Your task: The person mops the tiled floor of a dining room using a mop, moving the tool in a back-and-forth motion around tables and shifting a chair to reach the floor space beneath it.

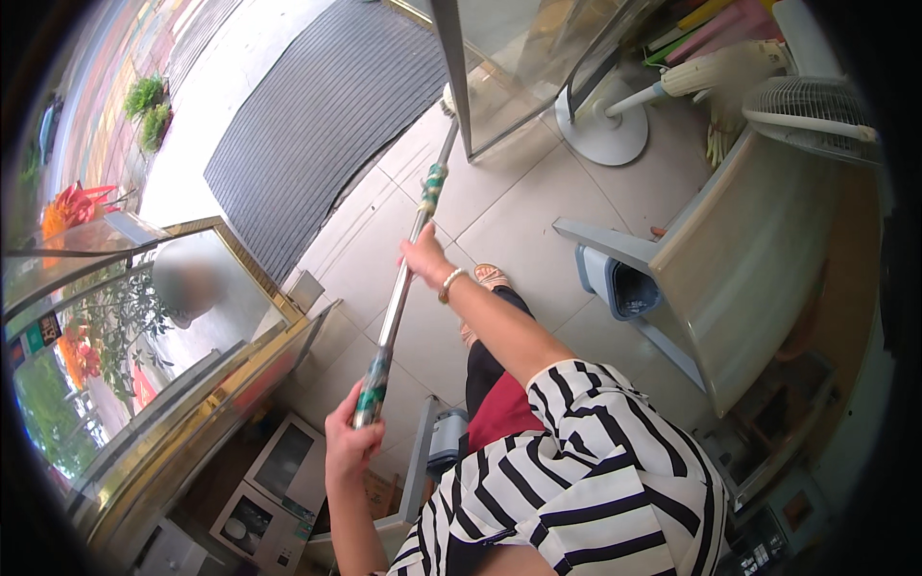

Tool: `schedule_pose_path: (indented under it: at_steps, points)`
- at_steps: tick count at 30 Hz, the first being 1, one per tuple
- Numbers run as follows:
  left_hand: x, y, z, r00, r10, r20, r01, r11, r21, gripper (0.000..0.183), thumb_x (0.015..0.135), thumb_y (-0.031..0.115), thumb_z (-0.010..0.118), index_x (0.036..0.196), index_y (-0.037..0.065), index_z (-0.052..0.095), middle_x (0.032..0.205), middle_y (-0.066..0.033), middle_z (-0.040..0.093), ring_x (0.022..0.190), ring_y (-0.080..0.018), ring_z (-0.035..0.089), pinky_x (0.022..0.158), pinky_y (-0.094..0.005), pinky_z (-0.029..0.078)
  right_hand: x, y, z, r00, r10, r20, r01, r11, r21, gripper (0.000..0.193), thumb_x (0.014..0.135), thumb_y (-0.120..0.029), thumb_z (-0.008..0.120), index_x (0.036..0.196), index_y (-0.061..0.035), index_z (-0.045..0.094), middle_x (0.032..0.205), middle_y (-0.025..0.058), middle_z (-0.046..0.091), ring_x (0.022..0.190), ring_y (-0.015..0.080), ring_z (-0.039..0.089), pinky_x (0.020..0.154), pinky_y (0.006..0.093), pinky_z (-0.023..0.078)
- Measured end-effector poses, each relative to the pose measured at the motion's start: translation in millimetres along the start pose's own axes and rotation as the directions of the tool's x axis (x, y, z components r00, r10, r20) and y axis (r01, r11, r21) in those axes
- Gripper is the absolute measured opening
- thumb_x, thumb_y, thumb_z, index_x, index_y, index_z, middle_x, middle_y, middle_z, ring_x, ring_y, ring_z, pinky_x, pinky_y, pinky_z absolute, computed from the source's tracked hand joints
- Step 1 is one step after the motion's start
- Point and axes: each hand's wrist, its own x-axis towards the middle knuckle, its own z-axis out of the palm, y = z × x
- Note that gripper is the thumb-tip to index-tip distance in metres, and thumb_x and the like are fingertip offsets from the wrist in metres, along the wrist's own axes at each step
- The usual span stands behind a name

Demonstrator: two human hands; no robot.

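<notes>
A mop (396, 305) with a long shiny metal handle and green-and-clear grips slants from near my body toward the open doorway. My left hand (352, 437) is closed around the green grip at its near end. Farther up, my right hand (424, 255), with a pale bracelet at the wrist, wraps the bare metal shaft. The whitish mop head (448, 100) is at the far end beside the glass door's edge, small and partly hidden, so its shape is hard to make out.
A glass door (463, 86) stands open at the top. Outside it lies a dark ribbed mat (327, 125). On the right are a fan base (615, 125), a table (749, 269) and a blue-grey bin (629, 288). A glass-fronted panel (230, 288) and cabinets (274, 490) line the left.
</notes>
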Motion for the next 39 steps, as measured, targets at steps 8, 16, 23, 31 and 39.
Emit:
schedule_pose_path:
  at_steps: [8, 16, 23, 31, 39]
  points:
    - [67.6, 48.0, 136.2, 0.994, -0.08, 0.079, 0.066, 0.984, 0.167, 0.058, 0.064, -0.005, 0.056, 0.121, -0.001, 0.044, 0.062, -0.0015, 0.044, 0.04, -0.0097, 0.042, 0.034, -0.024, 0.03, 77.5, -70.3, -97.9, 0.98, 0.172, -0.1, -0.196, 0.925, -0.327, 0.074, 0.075, 0.0, 0.039, 0.134, -0.004, -0.005, 0.072, 0.0168, 0.053, 0.048, 0.0226, 0.054, 0.035, 0.0352, 0.043]
    - [-21.7, 53.0, 119.4, 0.988, -0.152, -0.023, 0.15, 0.919, 0.365, 0.057, 0.063, -0.002, 0.055, 0.119, 0.001, 0.047, 0.064, 0.0001, 0.045, 0.046, -0.0083, 0.043, 0.039, -0.0233, 0.034, 15.2, 20.8, -69.9, 0.979, 0.203, -0.009, -0.198, 0.946, -0.257, 0.076, 0.08, -0.002, 0.039, 0.136, -0.0062, -0.012, 0.074, 0.0175, 0.055, 0.048, 0.0235, 0.056, 0.036, 0.0348, 0.043]
    - [-92.9, 4.1, 44.2, 0.975, -0.205, -0.081, 0.219, 0.942, 0.253, 0.062, 0.06, -0.008, 0.054, 0.12, 0.002, 0.049, 0.067, 0.0029, 0.047, 0.048, -0.0055, 0.041, 0.041, -0.0203, 0.032, -100.5, 49.4, -17.0, 0.885, 0.457, 0.094, -0.461, 0.887, 0.029, 0.085, 0.082, -0.008, 0.043, 0.135, -0.0096, -0.023, 0.089, 0.0201, 0.055, 0.053, 0.0232, 0.058, 0.043, 0.034, 0.049]
    - [-102.7, -33.1, 59.1, 0.993, -0.06, -0.099, 0.108, 0.79, 0.604, 0.076, 0.065, -0.002, 0.063, 0.134, 0.003, 0.033, 0.095, -0.0112, 0.058, 0.081, -0.0162, 0.056, 0.074, -0.0259, 0.045, -92.1, 85.6, -41.8, 0.892, 0.447, 0.065, -0.449, 0.894, 0.003, 0.085, 0.08, -0.006, 0.044, 0.133, -0.0073, -0.023, 0.095, 0.022, 0.053, 0.053, 0.0266, 0.059, 0.043, 0.0352, 0.052]
    - [-130.7, -100.2, 32.8, 0.997, 0.004, 0.074, -0.052, 0.753, 0.656, 0.071, 0.07, 0.006, 0.069, 0.133, 0.007, 0.035, 0.105, -0.0188, 0.06, 0.099, -0.0144, 0.056, 0.084, -0.024, 0.041, -131.4, 132.4, -64.4, 0.872, 0.477, 0.107, -0.48, 0.877, 0.005, 0.086, 0.079, -0.005, 0.043, 0.131, -0.0038, -0.026, 0.102, 0.0258, 0.049, 0.057, 0.0276, 0.06, 0.045, 0.0367, 0.054]
